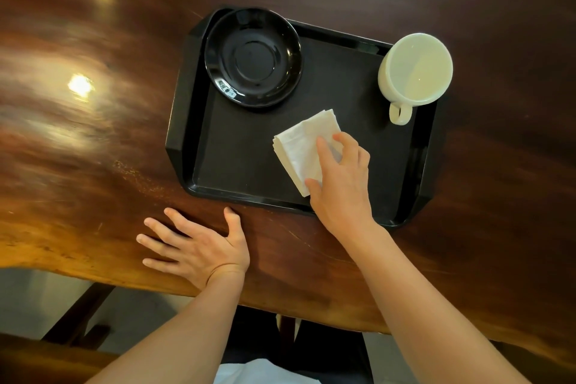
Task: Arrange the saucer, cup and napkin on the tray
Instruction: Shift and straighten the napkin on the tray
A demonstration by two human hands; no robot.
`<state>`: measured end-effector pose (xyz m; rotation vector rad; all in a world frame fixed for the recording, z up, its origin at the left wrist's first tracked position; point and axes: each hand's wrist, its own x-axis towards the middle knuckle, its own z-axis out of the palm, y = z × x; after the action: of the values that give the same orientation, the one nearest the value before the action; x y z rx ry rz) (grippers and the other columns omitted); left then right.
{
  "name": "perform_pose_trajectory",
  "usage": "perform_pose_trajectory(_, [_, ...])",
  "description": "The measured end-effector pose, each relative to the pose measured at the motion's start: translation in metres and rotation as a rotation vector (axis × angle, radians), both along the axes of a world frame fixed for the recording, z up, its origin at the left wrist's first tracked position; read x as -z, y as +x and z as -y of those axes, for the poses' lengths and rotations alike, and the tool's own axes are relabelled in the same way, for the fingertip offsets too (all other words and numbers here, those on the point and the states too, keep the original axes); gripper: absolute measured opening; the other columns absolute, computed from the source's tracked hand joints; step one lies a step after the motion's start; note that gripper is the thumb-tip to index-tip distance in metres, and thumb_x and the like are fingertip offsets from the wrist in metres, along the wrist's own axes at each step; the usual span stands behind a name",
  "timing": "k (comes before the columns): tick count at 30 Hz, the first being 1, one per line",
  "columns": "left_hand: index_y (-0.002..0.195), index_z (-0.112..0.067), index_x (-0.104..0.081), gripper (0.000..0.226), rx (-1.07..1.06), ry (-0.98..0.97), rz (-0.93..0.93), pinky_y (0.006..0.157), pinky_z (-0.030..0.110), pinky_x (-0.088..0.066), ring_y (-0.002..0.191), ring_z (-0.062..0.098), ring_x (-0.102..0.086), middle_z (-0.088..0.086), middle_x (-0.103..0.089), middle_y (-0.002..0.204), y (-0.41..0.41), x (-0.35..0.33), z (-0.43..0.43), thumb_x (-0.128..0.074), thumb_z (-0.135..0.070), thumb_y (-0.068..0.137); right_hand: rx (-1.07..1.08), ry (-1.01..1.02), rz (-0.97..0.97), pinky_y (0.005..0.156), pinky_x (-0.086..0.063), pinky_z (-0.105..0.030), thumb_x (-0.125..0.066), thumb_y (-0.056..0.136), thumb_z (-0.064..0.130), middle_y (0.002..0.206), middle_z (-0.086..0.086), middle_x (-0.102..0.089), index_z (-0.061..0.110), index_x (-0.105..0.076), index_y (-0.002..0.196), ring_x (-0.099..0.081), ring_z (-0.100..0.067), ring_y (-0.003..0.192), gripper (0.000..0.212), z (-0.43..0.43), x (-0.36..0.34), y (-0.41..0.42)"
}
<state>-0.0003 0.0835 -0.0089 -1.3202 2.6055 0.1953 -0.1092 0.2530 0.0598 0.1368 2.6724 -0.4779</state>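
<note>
No brand, label or readable writing on any item; the only mark is a small reflection on the near rim of the saucer [253,58]. Surface: dark polished wooden table [93,150], strong grain, irregular near edge, bright lamp glare at left. Below the edge, grey floor and dark wooden frame parts, blurred. Black rectangular tray [199,121] with cut corners lies on the table, slightly rotated. Black glossy saucer sits in the tray's far left corner, its rim riding up over the tray's edge there. Cream cup [416,68], upright and empty, stands at the far right corner, handle toward the near side; whether its base is fully inside the rim cannot be told. White folded napkin [300,150] lies on the tray floor, centre-right, well apart from saucer and cup. Right hand [341,184] rests on the napkin, thumb at its near corner, fingertips on top, pinching its right part. Left hand [193,246] lies flat on the table near the tray's near edge, fingers spread, holding nothing.
</note>
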Motion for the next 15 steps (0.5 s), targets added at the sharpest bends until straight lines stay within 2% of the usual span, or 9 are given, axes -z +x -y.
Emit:
perform_pose_trajectory(4, [0.159, -0.01, -0.018, 0.098, -0.002, -0.003, 0.003, 0.122, 0.067, -0.003, 0.156, 0.047, -0.003, 0.023, -0.011, 0.169, -0.0002, -0.0002, 0.0002, -0.033, -0.072, 0.085, 0.02, -0.004, -0.012, 0.111, -0.037, -0.045, -0.075, 0.086, 0.019, 0.159, -0.008, -0.021, 0.018, -0.041, 0.142, -0.017, -0.031, 0.141, 0.065, 0.0031, 0.0023, 0.003])
perform_pose_trajectory(10, [0.159, -0.009, -0.018, 0.098, 0.001, -0.007, -0.005, 0.122, 0.067, -0.004, 0.156, 0.047, -0.004, 0.023, -0.012, 0.169, 0.0004, 0.0003, 0.0003, -0.034, -0.071, 0.085, 0.019, 0.004, -0.022, 0.113, -0.034, -0.047, -0.073, 0.089, 0.03, 0.161, -0.009, -0.024, 0.02, -0.042, 0.145, -0.019, -0.032, 0.144, 0.065, 0.0042, 0.0028, 0.0056])
perform_pose_trajectory(15, [0.159, -0.01, -0.018, 0.097, 0.0, -0.012, -0.005, 0.122, 0.067, -0.004, 0.156, 0.047, -0.004, 0.023, -0.012, 0.169, 0.001, 0.0011, 0.0007, -0.036, -0.071, 0.086, 0.013, 0.002, -0.025, 0.112, -0.037, -0.047, -0.075, 0.086, 0.034, 0.158, -0.007, -0.028, 0.021, -0.047, 0.139, -0.023, -0.031, 0.142, 0.061, 0.001, 0.0044, 0.0011])
